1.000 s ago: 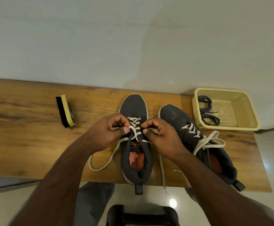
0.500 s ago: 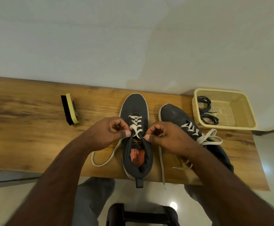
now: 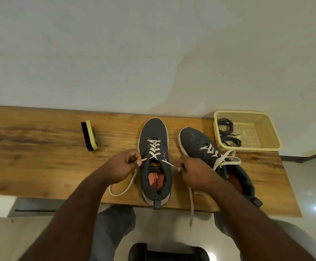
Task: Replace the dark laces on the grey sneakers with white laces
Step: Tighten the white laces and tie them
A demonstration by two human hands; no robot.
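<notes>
A: What were the fingers doing at that point?

B: Both sets were curled tight. The left hand [image 3: 122, 166] pinched one run of the white lace [image 3: 154, 150] just left of the near sneaker [image 3: 155, 159], and the right hand [image 3: 194, 173] pinched the other run just right of it. Each strand ran taut from the top eyelets out to a fist.

A: And the slack?

B: On the left it looped over the counter [image 3: 40, 157]; on the right it hung off the near edge.

A: So how would that step be done well?

B: I'd judge it was snugging the crossings. The pull should be even on both sides, outward and slightly toward the heel, so the rows settle flat and the ends come out equal. A jerk on one side could slide the shoe or leave one tail short.

A: The rest?

B: The second sneaker [image 3: 209, 155], to the right, already carried a white lace, loosely looped. The dark laces [image 3: 227, 133] lay coiled in the yellow basket [image 3: 266, 132] at the far right. A brush [image 3: 90, 135] stood well apart on the left.
</notes>
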